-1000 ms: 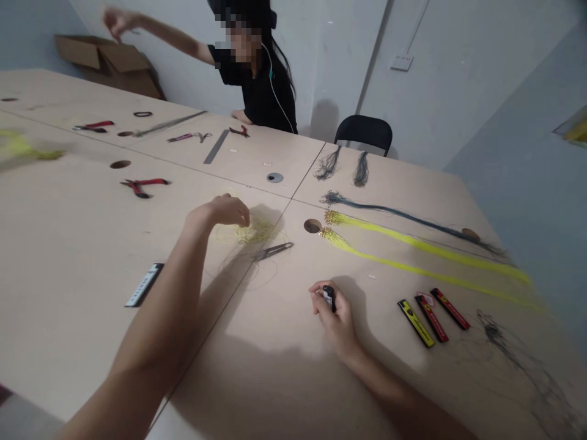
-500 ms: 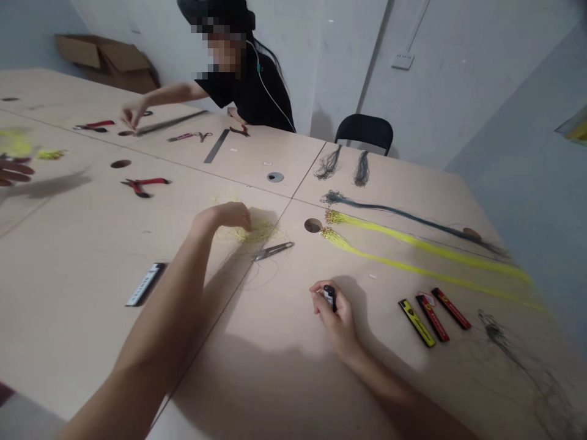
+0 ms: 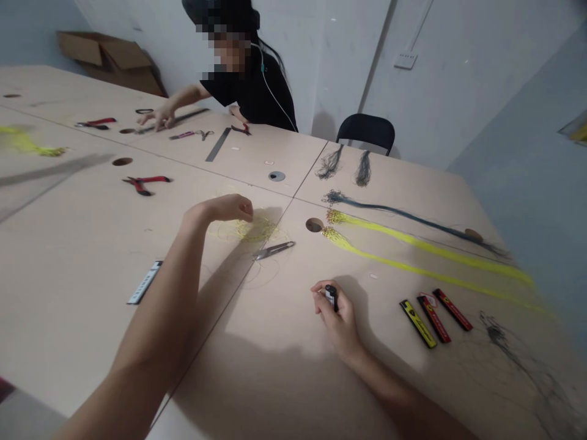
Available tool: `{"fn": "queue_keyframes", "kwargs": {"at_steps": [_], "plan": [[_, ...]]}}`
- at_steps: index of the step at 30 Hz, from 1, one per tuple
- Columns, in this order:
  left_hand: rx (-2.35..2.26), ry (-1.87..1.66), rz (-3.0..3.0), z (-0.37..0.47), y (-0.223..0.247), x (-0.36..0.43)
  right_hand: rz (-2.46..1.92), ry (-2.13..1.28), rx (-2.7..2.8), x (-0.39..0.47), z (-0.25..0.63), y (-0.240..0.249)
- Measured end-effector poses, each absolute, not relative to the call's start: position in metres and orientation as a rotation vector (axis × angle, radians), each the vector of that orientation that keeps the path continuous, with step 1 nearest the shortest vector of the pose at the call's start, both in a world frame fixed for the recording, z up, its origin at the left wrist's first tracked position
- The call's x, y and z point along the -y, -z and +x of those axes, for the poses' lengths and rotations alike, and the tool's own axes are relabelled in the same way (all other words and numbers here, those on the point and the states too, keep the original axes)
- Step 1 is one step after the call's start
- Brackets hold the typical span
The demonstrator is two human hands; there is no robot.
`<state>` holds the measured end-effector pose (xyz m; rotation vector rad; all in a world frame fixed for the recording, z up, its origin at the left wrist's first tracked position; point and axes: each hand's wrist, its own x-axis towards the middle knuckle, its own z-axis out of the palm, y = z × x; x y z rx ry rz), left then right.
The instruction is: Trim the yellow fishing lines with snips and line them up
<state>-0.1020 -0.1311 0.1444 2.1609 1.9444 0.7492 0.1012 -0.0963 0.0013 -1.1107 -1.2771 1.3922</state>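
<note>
My left hand [image 3: 232,208] is closed, bent at the wrist, over a loose tangle of thin yellow thread [image 3: 257,230]. Its fingertips are turned away, so whatever they pinch is hidden. Just right of the tangle lies a pair of thread snips [image 3: 274,250]. Wrapped in my right hand [image 3: 338,318] is a small dark lighter [image 3: 331,296] with a pale label, its top end sticking up. Beyond this hand, two yellow cord bundles [image 3: 403,235] with gold-coloured ends and a dark blue-grey one [image 3: 398,212] stretch to the right.
Near the right forearm lie a yellow case [image 3: 417,324] and two red ones; a white-labelled case [image 3: 145,283] is at left. Red-handled pliers [image 3: 145,183] lie farther back. A co-worker's hand [image 3: 160,117] touches the far table. A round hole [image 3: 315,225] opens mid-table.
My left hand has shifted slightly left and up. The co-worker's hand has moved right and spread flat. Another person's hand at the left edge has left the view. My right hand stays put.
</note>
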Motion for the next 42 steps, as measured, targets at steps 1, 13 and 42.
{"fn": "queue_keyframes", "kwargs": {"at_steps": [1, 13, 42], "plan": [[-1.961, -0.782, 2.144, -0.101, -0.144, 0.131, -1.107, -1.389, 1.277, 0.096, 0.101, -0.001], [-1.915, -0.718, 2.052, -0.168, -0.107, 0.053, -1.103, -1.429, 1.258, 0.097, 0.102, 0.002], [-1.813, -0.287, 1.936, -0.192, -0.124, -0.040, -1.093, -1.174, 1.556, 0.033, 0.060, -0.042]]}}
